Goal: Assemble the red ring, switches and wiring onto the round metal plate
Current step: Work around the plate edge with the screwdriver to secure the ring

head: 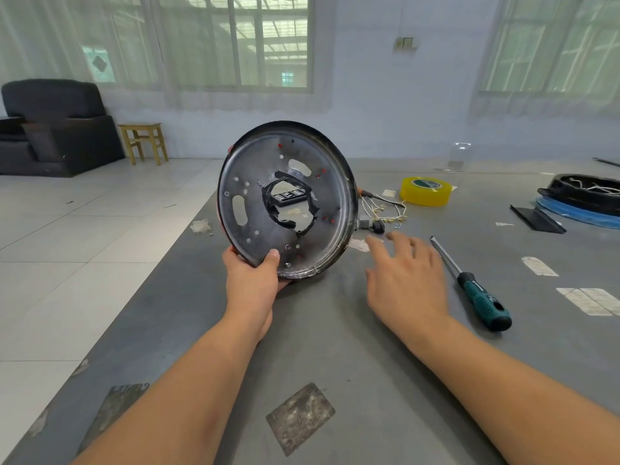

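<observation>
While the left hand holds the round metal plate upright by its lower rim, the right hand hovers with nothing in it.

Left thumb lies on the near face of the plate, remaining fingers curl behind the rim; the lower edge sits at or just above the grey tabletop, contact not clear. Small red spots show through holes in the plate, and a sliver of red shows at its far left edge. Right fingers are spread and relaxed, palm down. Wiring with small terminals lies on the tabletop just beyond these fingertips, a dark switch part beside it. A green-handled screwdriver lies just right of the right hand. A yellow tape roll sits farther beyond.
</observation>
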`<state>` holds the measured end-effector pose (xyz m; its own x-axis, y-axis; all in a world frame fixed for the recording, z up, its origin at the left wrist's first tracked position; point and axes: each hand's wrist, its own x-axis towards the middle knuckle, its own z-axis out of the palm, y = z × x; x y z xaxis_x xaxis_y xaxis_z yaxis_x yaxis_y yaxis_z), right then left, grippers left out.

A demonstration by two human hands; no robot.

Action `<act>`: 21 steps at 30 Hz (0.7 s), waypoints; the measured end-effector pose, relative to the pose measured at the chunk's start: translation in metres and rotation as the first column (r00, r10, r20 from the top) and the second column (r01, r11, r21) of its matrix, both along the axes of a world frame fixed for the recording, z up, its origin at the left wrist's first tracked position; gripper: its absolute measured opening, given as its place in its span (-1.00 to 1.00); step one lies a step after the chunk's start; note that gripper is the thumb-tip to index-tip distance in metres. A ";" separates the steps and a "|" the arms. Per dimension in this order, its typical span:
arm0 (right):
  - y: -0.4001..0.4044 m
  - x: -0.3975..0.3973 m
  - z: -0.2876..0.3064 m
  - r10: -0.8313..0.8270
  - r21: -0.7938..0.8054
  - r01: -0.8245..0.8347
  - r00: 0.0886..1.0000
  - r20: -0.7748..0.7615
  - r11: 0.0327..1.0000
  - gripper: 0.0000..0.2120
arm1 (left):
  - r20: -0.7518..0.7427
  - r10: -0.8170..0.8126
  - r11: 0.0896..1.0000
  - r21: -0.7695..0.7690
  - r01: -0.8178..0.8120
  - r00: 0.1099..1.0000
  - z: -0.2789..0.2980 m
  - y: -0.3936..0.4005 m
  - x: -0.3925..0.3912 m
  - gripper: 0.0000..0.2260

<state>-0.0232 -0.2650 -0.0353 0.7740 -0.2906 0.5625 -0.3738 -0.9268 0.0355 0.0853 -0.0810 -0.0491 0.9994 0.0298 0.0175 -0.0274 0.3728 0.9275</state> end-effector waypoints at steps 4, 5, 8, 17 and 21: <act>-0.012 -0.003 0.005 -0.208 0.052 0.229 0.943 -0.260 0.972 -0.63 | -0.006 0.012 0.999 -0.036 -0.012 1.000 0.000 0.001 -0.001 -0.61; -0.013 -0.003 0.006 -0.209 0.090 0.246 0.930 -0.303 0.965 -0.68 | -0.008 0.008 0.999 -0.049 -0.008 1.000 0.000 0.002 -0.001 -0.63; -0.015 -0.003 0.007 -0.170 0.105 0.219 0.921 -0.350 0.970 -0.77 | -0.022 -0.015 0.996 -0.088 0.013 1.000 -0.001 0.004 -0.001 -0.67; -0.008 0.007 -0.002 0.170 0.607 -0.263 0.963 0.208 0.750 -0.63 | -0.045 -0.010 0.981 -0.195 0.001 0.999 0.001 0.019 0.011 -0.61; 0.008 0.010 -0.003 0.298 0.687 -0.476 0.880 0.371 0.549 -0.68 | -0.041 -0.002 0.967 -0.253 -0.009 0.999 0.004 0.033 0.019 -0.62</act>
<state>-0.0135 -0.2573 -0.0387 0.8199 -0.3678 0.4388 0.1122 -0.6484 -0.7530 0.1039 -0.0484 -0.0448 0.9990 0.0317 -0.0313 0.0062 0.5959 0.8030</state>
